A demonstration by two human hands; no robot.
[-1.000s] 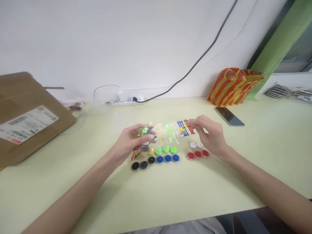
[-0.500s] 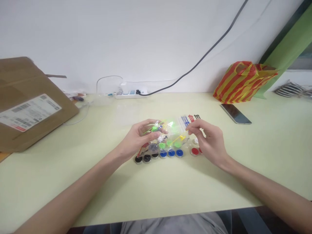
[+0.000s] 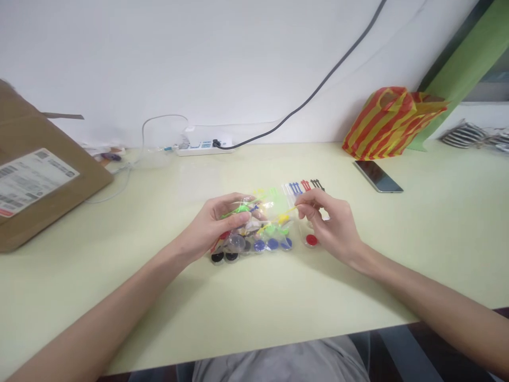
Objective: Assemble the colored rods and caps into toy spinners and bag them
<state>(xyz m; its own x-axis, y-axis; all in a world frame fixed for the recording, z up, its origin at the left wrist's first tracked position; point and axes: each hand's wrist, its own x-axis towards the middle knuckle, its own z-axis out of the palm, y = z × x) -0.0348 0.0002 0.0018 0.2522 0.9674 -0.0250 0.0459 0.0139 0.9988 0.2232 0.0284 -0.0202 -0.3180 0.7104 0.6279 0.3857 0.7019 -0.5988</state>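
My left hand (image 3: 212, 223) is closed round the side of a clear plastic bag (image 3: 237, 243) with small green, red, white and blue plastic parts in it. My right hand (image 3: 334, 225) pinches the thin end of a yellow plastic piece (image 3: 283, 218) at the bag's right side; whether its wide part is still inside the bag I cannot tell. Under and in front of the bag lie round black discs (image 3: 218, 258) and blue discs (image 3: 272, 244). A red disc (image 3: 311, 240) sits below my right fingers. Behind the hands are rows of small blue pieces (image 3: 295, 188), red pieces (image 3: 305, 185) and black pieces (image 3: 317, 184).
A cardboard box (image 3: 43, 132) stands at the left. At the wall lies a white power strip (image 3: 204, 150) with a black cable (image 3: 318, 87). A phone (image 3: 377, 176) and a red-and-yellow striped bag (image 3: 393, 124) are at the back right of the pale table (image 3: 254, 307).
My right hand has drawn slightly back from the bag, and the yellow piece now shows between its fingertips and the bag. The bag sits lower over the blue discs. The whole view has shifted a little.
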